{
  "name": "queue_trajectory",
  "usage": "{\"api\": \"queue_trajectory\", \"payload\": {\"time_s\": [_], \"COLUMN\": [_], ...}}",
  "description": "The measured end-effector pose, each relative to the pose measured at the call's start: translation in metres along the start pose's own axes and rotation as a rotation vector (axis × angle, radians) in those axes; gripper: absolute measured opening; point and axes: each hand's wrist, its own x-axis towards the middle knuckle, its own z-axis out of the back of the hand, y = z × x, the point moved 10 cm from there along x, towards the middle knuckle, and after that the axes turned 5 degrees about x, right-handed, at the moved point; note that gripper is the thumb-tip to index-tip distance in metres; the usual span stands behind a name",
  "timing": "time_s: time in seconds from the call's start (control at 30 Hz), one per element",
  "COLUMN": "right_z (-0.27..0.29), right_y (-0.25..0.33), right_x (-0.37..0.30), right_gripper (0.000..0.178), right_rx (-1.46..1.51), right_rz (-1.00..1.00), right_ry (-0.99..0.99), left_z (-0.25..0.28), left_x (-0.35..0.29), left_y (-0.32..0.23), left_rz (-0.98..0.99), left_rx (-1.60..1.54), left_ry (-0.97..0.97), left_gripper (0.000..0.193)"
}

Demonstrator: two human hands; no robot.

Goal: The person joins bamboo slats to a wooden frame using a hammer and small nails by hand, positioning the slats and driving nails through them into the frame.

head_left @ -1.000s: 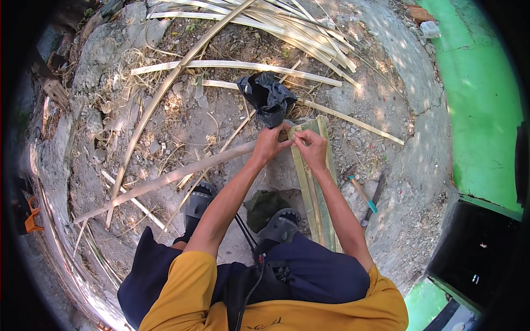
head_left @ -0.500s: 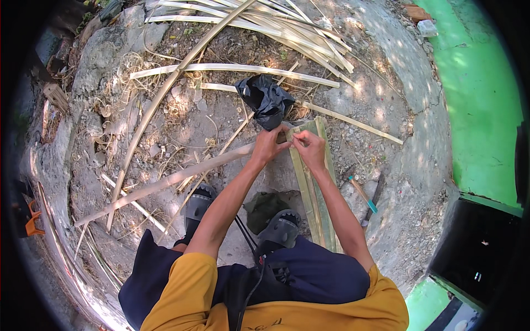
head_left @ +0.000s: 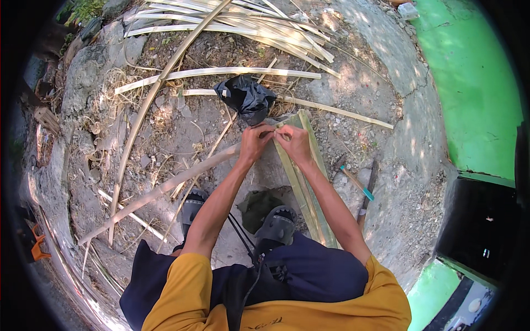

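My left hand point(head_left: 255, 142) and my right hand point(head_left: 293, 144) meet in front of me, fingertips pinched together. What lies between them is too small to make out. Just under my right hand is the upper end of some long, flat greenish bamboo slats point(head_left: 301, 187), lying side by side and reaching down to my right knee. A black plastic bag point(head_left: 255, 106) sits crumpled and gaping just beyond my left hand. One long brownish bamboo strip point(head_left: 160, 193) runs from the lower left up to my left wrist; whether it touches the wrist I cannot tell.
Several pale bamboo strips point(head_left: 221, 73) are scattered over the dirt, with a pile point(head_left: 265, 27) at the far side. On the right lie a teal-ended wooden-handled tool point(head_left: 356, 182) and a dark blade-like piece point(head_left: 371, 190). A green floor point(head_left: 469, 83) borders the right.
The view has shifted slightly, moving the ground things left in the picture. Both hands remain pinched together above the slats' upper end, their fingertips now closer to each other.
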Motion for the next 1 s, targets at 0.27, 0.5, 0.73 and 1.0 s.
{"api": "queue_trajectory", "payload": {"time_s": [0.27, 0.5, 0.73, 1.0], "right_z": [0.005, 0.061, 0.252, 0.241], "right_y": [0.009, 0.017, -0.207, -0.194], "right_x": [0.006, -0.009, -0.196, -0.237], "right_gripper": [0.011, 0.026, 0.039, 0.03], "right_rx": [-0.028, -0.037, -0.692, -0.811], "right_rz": [0.077, 0.021, -0.586, -0.467], "right_ry": [-0.027, -0.146, -0.172, 0.034], "left_z": [-0.008, -0.004, -0.019, -0.006], "left_x": [0.005, 0.005, 0.008, 0.009], "left_y": [0.006, 0.001, 0.005, 0.015], "left_rz": [0.034, 0.032, 0.062, 0.08], "left_rx": [-0.014, 0.01, 0.024, -0.03], "left_ry": [-0.017, 0.002, 0.017, -0.009], "left_gripper": [0.013, 0.008, 0.013, 0.015]}}
